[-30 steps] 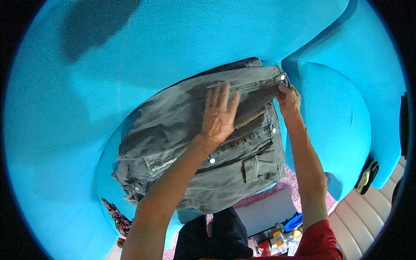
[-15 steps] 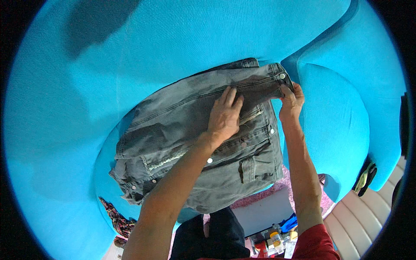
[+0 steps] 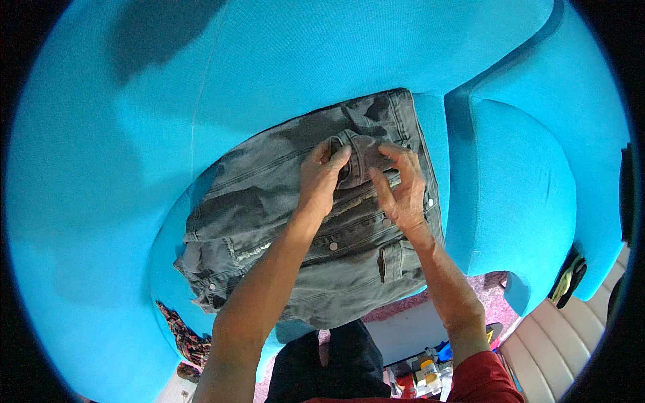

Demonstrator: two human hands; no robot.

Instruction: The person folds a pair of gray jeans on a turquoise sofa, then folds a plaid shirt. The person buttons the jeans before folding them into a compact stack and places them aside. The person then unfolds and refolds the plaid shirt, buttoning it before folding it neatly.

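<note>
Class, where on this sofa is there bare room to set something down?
Free: the cushion right of the jacket, past the dark gap; the blue stretch left of the jacket. Crowded: the jacket's upper part, around left hand and right hand; lower left, by the patterned cloth.

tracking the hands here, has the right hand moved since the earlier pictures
Yes: the right hand has moved left, away from the blue cushion at the right, and is now over the grey denim garment.

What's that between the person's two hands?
In the head view, a folded-over part of the gray denim garment lies between the left hand and the right hand.
</note>
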